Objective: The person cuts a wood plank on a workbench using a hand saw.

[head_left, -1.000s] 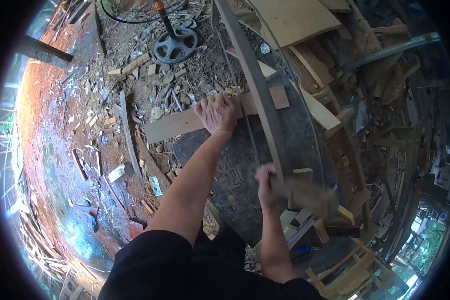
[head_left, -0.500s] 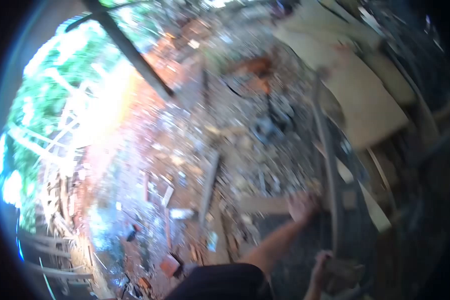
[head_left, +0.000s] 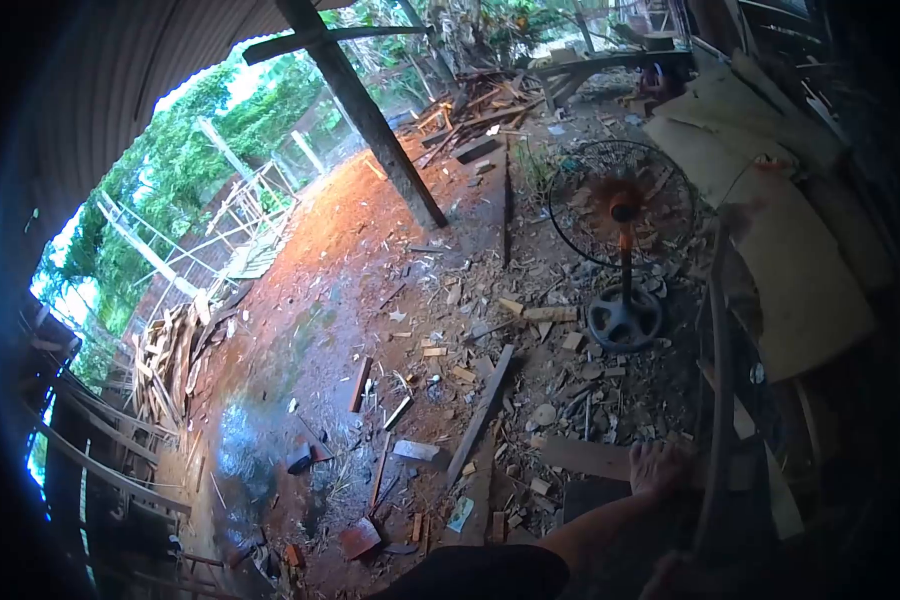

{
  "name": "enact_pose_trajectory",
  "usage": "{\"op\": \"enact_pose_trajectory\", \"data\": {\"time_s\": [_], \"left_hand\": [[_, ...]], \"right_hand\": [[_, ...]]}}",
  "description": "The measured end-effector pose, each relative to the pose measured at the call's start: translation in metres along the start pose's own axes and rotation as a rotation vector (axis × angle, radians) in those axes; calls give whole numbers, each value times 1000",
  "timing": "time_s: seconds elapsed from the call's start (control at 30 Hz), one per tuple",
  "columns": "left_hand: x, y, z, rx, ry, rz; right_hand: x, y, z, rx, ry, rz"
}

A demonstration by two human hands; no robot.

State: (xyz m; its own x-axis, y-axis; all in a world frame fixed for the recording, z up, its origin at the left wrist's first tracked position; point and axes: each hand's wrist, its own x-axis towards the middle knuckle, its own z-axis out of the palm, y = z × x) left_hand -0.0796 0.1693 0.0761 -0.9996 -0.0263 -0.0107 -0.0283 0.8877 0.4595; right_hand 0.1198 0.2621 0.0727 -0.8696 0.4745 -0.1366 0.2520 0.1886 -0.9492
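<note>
At the lower right, my left hand (head_left: 660,467) lies on a flat wooden board (head_left: 585,457), its fingers bent and pressed against the wood. My left arm reaches it from a dark sleeve (head_left: 480,575) at the bottom edge. Low in the shadow, my right hand (head_left: 668,575) shows only as a dim shape, and its fingers cannot be made out. A curved wooden bar (head_left: 716,390) rises just to the right of both hands. A dark flat surface (head_left: 590,495) lies under the board.
A pedestal fan (head_left: 625,245) with a round base stands ahead on littered ground. Tan sheets (head_left: 800,270) lean at the right. A wooden post (head_left: 370,120) stands beyond. Wood scraps, a long plank (head_left: 480,415) and a brick-red block (head_left: 360,538) lie on the dirt; stacked wood (head_left: 170,365) is at left.
The blurred view has steadied and shifted, so the ground, fan and post show clearly. My left hand stays on the board. My right hand now sits lower in the picture and is darker.
</note>
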Motion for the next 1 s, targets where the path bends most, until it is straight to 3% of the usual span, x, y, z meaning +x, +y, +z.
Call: {"op": "enact_pose_trajectory", "data": {"time_s": [0.2, 0.27, 0.33, 0.57, 1.0], "left_hand": [[-3, 11, -11, 13, -72, -4], [-3, 8, -7, 4, 29, 20], [-5, 6, -2, 19, -16, 33], [-5, 4, 10, 0, 129, 29], [-3, 9, 8, 28, 117, 25]], "right_hand": [[-8, -2, -4, -16, 11, -8], [-12, 1, -4, -14, 16, -4], [-15, 3, -6, -9, 23, -1], [-31, 0, -20, 9, 56, -18], [-46, -5, -27, -5, 102, -19]]}}
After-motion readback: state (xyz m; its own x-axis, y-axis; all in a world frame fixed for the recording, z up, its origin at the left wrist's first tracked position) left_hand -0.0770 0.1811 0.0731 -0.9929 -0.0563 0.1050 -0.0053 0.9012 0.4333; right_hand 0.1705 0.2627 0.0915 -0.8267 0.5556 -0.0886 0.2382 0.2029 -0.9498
